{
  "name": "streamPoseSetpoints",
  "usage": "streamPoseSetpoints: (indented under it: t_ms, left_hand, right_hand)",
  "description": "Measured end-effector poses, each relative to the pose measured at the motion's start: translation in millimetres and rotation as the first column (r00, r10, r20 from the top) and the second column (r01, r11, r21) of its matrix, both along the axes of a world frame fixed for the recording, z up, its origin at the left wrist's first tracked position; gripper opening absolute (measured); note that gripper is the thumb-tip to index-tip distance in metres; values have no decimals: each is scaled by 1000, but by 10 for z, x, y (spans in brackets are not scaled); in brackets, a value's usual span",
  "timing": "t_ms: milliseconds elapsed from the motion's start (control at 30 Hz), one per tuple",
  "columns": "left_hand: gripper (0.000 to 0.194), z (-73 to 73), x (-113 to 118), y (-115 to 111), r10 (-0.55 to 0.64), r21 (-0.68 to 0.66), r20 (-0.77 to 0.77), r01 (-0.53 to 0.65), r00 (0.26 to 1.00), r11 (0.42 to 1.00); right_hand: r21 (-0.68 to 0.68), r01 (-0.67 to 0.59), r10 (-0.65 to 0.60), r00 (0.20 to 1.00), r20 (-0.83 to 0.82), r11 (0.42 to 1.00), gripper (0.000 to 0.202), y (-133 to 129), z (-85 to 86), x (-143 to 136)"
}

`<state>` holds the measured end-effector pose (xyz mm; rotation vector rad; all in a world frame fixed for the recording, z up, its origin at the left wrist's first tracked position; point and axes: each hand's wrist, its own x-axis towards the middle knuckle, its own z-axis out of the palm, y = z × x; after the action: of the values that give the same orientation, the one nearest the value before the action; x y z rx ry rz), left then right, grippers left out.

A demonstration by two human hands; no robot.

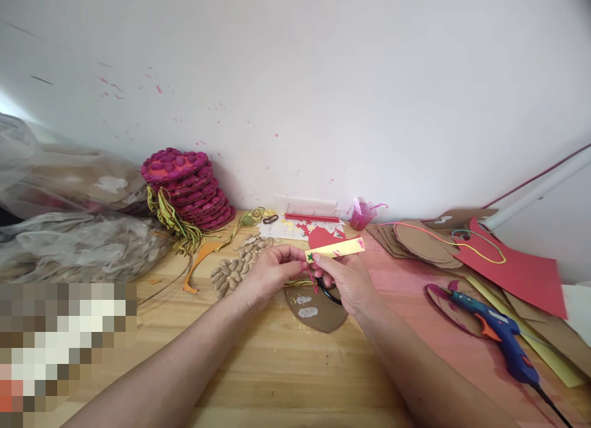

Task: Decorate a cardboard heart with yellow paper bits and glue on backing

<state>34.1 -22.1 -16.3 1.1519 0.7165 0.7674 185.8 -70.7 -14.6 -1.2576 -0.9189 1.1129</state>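
Fingers point(325, 266): right hand point(351, 283) grips strip point(342, 249); left hand point(274, 268) at left end, grip unclear. Long axis sideways, right end slightly higher.

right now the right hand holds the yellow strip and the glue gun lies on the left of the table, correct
Not quite: the head view shows the glue gun on the right of the table. The right hand holds the yellow strip.

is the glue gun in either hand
No, the blue glue gun lies off to the right, apart from the left hand and right hand at the yellow strip.
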Motion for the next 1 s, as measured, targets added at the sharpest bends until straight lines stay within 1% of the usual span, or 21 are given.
streamPoseSetpoints:
  t_ms: [400, 567, 733, 900, 1000]
  left_hand:
    - [30, -48, 8, 23, -44, 8, 39, 44, 998, 999]
    - [32, -49, 0, 33, -49, 14, 33, 49, 998, 999]
    - [31, -28, 1, 21, -77, 19, 28, 76, 997, 997]
    - [32, -26, 4, 10, -86, 3, 57, 86, 995, 996]
    - [32, -41, -1, 14, -88, 18, 57, 87, 995, 996]
  right_hand:
    - [28, -10, 10, 1000, 14, 1000, 22, -15, 28, -3]
    - [63, -22, 20, 999, 31, 998, 23, -13, -5, 8]
    - [63, -15, 12, 999, 48, 998, 24, -1, -53, 25]
    - [56, -18, 15, 999, 50, 998, 25, 5, -38, 19]
    - [51, -21, 18, 999, 43, 999, 25, 1, -22, 15]
